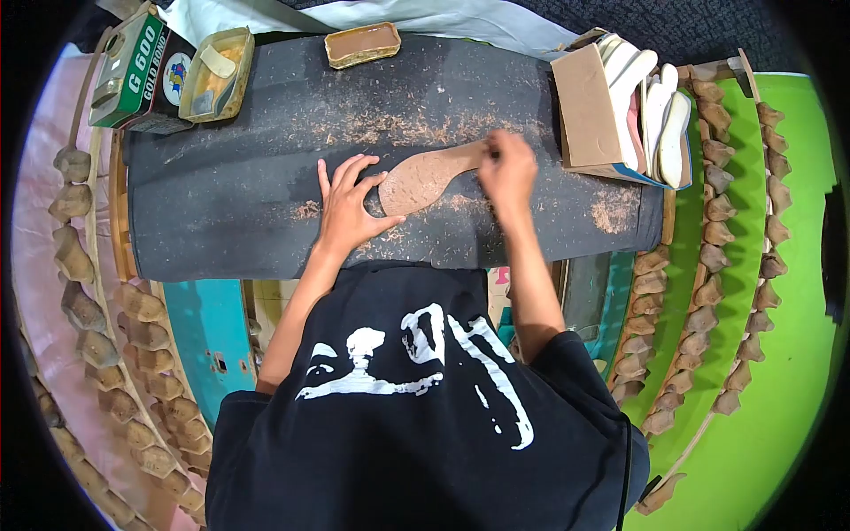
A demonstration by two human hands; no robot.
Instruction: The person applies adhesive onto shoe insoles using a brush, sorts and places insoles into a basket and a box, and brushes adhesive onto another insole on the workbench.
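A brown shoe sole (416, 184) lies flat on the dark cloth, its broad rounded end to the left and its narrow end to the right. My left hand (347, 208) rests open beside the broad end, fingers spread, with thumb and forefinger against the sole's edge. At the narrow end, my right hand (509, 173) is closed over the sole. Something small and dark shows between its fingers, but I cannot make out what it is. The right fingers hide the sole's tip.
Brown shavings (398, 128) litter the dark cloth (221, 195). A box (591, 106) of pale soles stands at the right. A brown-filled tray (363, 44), a yellowish tub (217, 75) and a Gold Bond can (142, 75) stand at the back. Racks of wooden shoe lasts (708, 257) flank both sides.
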